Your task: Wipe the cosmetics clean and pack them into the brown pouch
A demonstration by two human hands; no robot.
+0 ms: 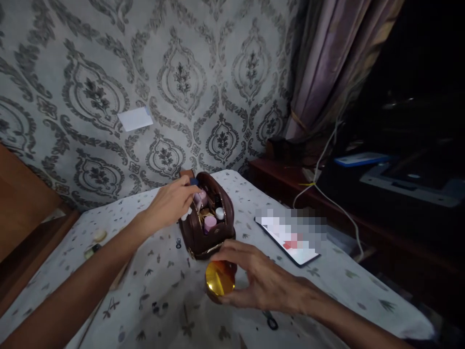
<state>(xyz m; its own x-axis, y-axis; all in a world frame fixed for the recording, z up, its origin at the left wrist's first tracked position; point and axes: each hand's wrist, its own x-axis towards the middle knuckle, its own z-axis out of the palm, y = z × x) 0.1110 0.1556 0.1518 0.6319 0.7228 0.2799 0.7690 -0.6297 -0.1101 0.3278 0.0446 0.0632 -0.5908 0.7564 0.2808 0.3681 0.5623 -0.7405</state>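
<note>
A dark brown zip bag [227, 218] stands open on the cloth-covered surface. Inside it are a pink-lidded container [210, 223], a white-capped container [220, 213] and other small items, partly hidden. My left hand [173, 201] is at the bag's left rim, its fingers curled over the edge beside a pale pink item [200, 198]. Some of those fingertips are hidden. In front of the bag, my right hand [254, 276] grips a round container with a shiny gold lid [220, 278], thumb and fingers on opposite sides.
A phone [290, 240] with a lit, blurred screen lies right of the bag. Small items, including a cream round one [99, 235], sit at the left. Behind is a patterned wall [181, 77]. A white cable [336, 203] hangs by the dark furniture at right.
</note>
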